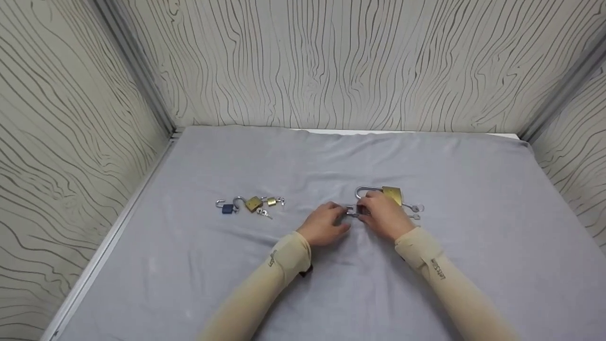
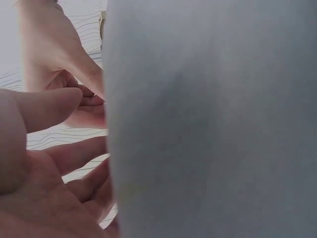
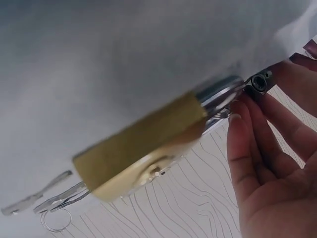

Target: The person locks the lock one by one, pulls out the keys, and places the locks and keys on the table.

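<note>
My right hand (image 1: 386, 218) pinches a small dark padlock (image 1: 361, 209) low over the cloth, its silver shackle pointing left. In the right wrist view the keyhole end of this dark padlock (image 3: 258, 83) shows beside the fingers. My left hand (image 1: 325, 223) is just left of the shackle, fingers loosely bent and thumb apart; the left wrist view shows no object in it. Just beyond the right hand lies a large brass padlock (image 1: 392, 195) with its shackle open. Keys on a ring (image 1: 417, 207) lie right of it, with a loose key (image 1: 414, 217) nearer.
On the left of the grey cloth (image 1: 189, 265) lie a blue padlock (image 1: 227, 209), a brass padlock (image 1: 253, 203) and a small brass padlock (image 1: 271, 201). Several small keys (image 1: 264, 213) lie around them. Wood-patterned panels (image 1: 312, 61) stand behind and at both sides.
</note>
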### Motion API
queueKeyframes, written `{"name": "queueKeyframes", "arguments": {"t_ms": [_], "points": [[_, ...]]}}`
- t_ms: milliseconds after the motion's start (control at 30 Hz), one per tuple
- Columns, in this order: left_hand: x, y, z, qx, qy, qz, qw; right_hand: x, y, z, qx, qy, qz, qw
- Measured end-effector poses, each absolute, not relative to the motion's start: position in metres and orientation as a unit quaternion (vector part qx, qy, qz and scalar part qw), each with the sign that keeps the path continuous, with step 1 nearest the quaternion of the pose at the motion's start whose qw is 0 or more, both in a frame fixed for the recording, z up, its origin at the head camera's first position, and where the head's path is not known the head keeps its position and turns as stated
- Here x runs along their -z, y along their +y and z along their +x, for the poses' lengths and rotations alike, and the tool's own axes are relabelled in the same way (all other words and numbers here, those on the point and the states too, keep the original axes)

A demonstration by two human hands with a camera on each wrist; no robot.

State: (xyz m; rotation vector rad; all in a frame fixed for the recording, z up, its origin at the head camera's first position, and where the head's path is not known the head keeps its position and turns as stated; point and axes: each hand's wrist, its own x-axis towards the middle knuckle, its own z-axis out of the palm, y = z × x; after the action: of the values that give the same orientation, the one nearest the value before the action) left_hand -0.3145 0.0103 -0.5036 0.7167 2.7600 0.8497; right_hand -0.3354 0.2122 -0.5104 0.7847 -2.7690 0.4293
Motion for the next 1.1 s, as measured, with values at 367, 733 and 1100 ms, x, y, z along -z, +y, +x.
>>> {"name": "queueKeyframes", "arguments": {"t_ms": [367,733,1100], "points": [[0.503,-0.007,-0.314,-0.3,0.925,0.225,0.056,0.504,0.211,-0.336,-0.164,-0.943,0.26,0.128],[0.497,-0.092,-0.336,-0.211,0.971,0.055,-0.095,0.492,0.182,-0.35,-0.155,-0.925,0.315,0.146],[0.499,-0.112,-0.343,-0.118,0.991,0.033,-0.045,0.479,0.12,-0.358,-0.152,-0.913,0.357,0.125]]}}
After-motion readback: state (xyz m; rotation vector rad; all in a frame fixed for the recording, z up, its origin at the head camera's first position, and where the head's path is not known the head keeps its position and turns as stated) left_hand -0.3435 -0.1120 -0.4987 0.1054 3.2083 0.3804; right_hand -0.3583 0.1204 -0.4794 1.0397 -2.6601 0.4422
